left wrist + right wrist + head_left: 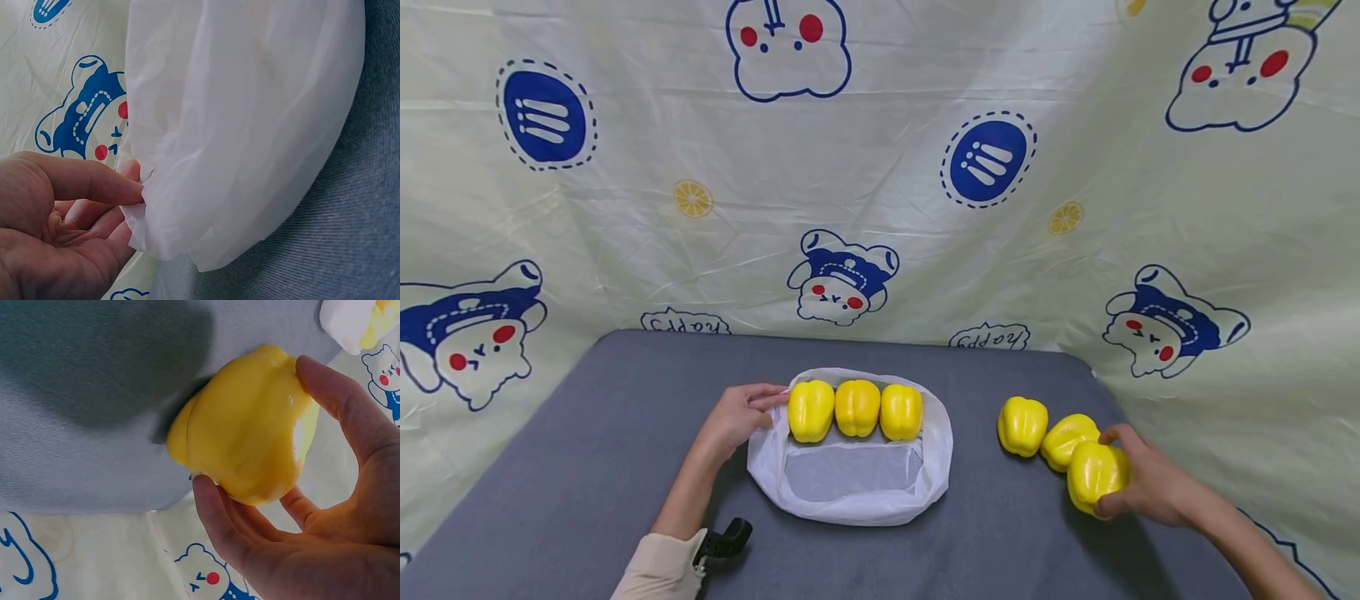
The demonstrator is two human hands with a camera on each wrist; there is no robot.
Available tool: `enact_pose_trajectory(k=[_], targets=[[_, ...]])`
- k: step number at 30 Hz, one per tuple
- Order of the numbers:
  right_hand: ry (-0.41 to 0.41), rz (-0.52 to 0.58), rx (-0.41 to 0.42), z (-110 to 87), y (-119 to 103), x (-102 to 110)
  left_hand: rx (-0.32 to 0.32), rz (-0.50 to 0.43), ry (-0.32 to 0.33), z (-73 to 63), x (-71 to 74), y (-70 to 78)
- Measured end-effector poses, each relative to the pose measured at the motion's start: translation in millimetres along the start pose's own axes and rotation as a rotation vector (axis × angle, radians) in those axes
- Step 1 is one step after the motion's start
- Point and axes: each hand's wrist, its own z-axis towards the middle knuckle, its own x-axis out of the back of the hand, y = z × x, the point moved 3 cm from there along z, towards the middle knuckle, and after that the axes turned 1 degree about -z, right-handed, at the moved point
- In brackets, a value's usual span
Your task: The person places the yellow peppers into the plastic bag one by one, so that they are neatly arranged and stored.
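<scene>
In the head view, a white plastic bag (857, 510) stands with its mouth wide and its rim rolled out. A row of three yellow bell peppers (857, 408) lies inside it, along the far side. My left hand (743, 419) pinches the bag's left edge, and the left wrist view shows the fingertips on the thin white film (244, 125). To the right, my right hand (1150, 483) grips a yellow bell pepper (1093, 477) between thumb and fingers. Two more yellow bell peppers (1022, 426) are just beyond it, the nearer one partly hidden by the held one.
A grey cloth (647, 400) covers the table. Behind it hangs a pale curtain (895, 175) printed with bears and blue badges. A black band (724, 540) is on the left wrist, below a light sleeve.
</scene>
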Motion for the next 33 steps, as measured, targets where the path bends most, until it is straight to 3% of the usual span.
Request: enact_pose_trajectory(k=[7,17,33], targets=[[0.052,-0.01,0.046,2.5,-13,4,-0.007,-0.002,0.002,-0.9,-0.3,-1.1],[0.058,-0.011,0.029,12.5,-35,8,-0.012,0.0,0.009,-1.5,-0.2,-1.8],[0.118,-0.008,0.145,30.2,-78,2,0.002,0.004,0.021,0.2,-0.4,-1.4]])
